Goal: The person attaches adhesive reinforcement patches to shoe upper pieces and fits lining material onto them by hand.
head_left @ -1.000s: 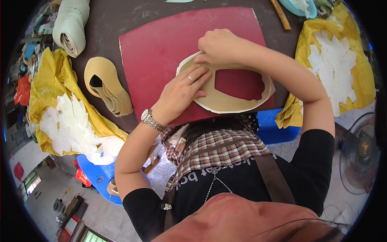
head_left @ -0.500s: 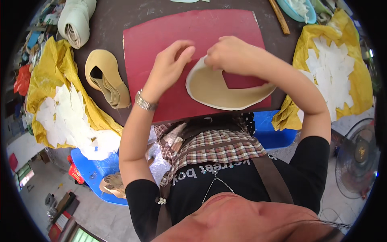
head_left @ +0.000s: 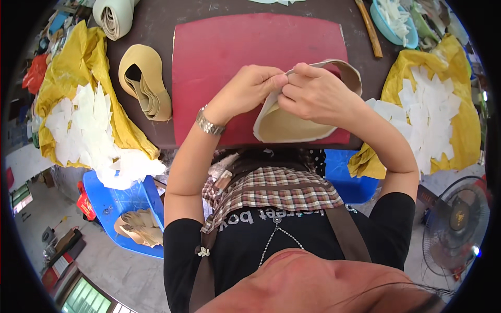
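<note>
A beige, loop-shaped shoe upper (head_left: 295, 125) with a pale edge is raised above a dark red board (head_left: 209, 52). My left hand (head_left: 253, 89) pinches its left edge between thumb and fingers. Right beside it, fingers curled, my right hand (head_left: 315, 94) grips the same edge. Both sets of fingertips nearly meet, and what lies between them is partly hidden. The upper's far side curves up behind my right hand. A stack of tan shoe uppers (head_left: 156, 101) lies left of the board.
Yellow sacks (head_left: 47, 91) (head_left: 467, 109) with white cut pieces (head_left: 81, 125) flank the table. At the back are a pale fabric roll (head_left: 116, 18), a wooden stick (head_left: 369, 28) and a light-blue basin (head_left: 412, 39). A blue tub (head_left: 99, 201) and a fan (head_left: 456, 224) stand lower down.
My left hand has moved right and taken the upper's edge beside my right hand. The upper has gone from lying flat to being lifted and folded upward. The whole view has shifted slightly.
</note>
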Demonstrator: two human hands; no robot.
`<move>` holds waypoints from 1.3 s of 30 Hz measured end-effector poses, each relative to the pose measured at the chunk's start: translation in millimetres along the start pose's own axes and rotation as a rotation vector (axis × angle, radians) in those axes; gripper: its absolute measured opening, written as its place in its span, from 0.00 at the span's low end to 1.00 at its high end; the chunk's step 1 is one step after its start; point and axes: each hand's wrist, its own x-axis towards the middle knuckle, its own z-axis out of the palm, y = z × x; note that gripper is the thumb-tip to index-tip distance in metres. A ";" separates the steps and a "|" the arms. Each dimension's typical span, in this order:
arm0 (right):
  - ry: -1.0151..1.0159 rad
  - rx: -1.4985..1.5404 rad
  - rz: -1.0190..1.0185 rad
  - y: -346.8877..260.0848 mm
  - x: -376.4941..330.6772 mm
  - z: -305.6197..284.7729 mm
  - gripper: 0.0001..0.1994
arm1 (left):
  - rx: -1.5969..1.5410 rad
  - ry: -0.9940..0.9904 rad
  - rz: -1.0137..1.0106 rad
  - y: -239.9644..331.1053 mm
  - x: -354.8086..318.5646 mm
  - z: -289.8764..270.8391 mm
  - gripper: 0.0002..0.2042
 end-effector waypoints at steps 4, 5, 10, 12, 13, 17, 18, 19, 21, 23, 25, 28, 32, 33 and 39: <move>-0.019 -0.017 0.034 -0.5 -5.7 -1.2 0.04 | 0.318 0.445 -0.204 -30.6 -4.2 0.6 0.12; -0.026 -0.060 0.113 -0.2 -7.0 -0.4 0.04 | 0.320 0.449 -0.204 -34.5 -9.2 3.4 0.12; 0.334 0.471 0.639 -6.0 -11.0 -7.8 0.20 | 0.615 0.619 -0.156 -24.2 -48.8 50.8 0.15; 0.608 0.897 0.961 -25.5 -13.1 12.0 0.19 | 0.655 0.522 -0.180 -10.7 -49.6 54.5 0.16; 0.896 1.342 1.264 -34.9 -12.8 24.1 0.17 | 0.656 0.447 -0.251 -1.0 -47.5 45.4 0.17; 0.672 1.109 1.466 -58.8 15.3 48.4 0.33 | 0.757 0.514 -0.117 27.6 1.2 7.4 0.26; 0.534 1.003 1.485 -66.3 31.1 52.3 0.39 | 0.822 0.524 -0.070 17.7 18.2 -4.3 0.27; 0.397 0.893 1.496 -72.5 41.2 57.8 0.44 | 0.690 0.317 -0.203 9.3 35.6 -19.4 0.27; 0.299 0.652 1.109 -94.8 45.1 67.0 0.48 | 0.552 0.109 -0.327 -6.6 55.9 -42.0 0.26; 0.071 0.736 0.802 -98.2 36.0 55.0 0.51 | 0.402 0.219 -0.325 -29.8 58.9 -54.7 0.18; -0.059 0.782 0.566 -101.5 17.1 38.1 0.51 | 0.350 0.281 -0.281 -51.3 56.8 -51.1 0.16; -0.150 0.883 0.407 -106.7 -8.7 14.9 0.45 | 0.319 0.405 -0.255 -61.2 45.2 -42.4 0.12; 0.186 1.113 0.893 -74.6 1.8 14.9 0.34 | 0.357 0.536 -0.249 -51.8 16.2 -19.5 0.10; 0.307 1.206 1.047 -64.0 21.4 10.2 0.35 | 0.380 0.602 -0.205 -51.1 13.2 -16.6 0.10; 0.061 0.497 0.886 -77.9 44.8 65.1 0.42 | 0.521 0.528 -0.104 -59.8 16.7 -38.0 0.08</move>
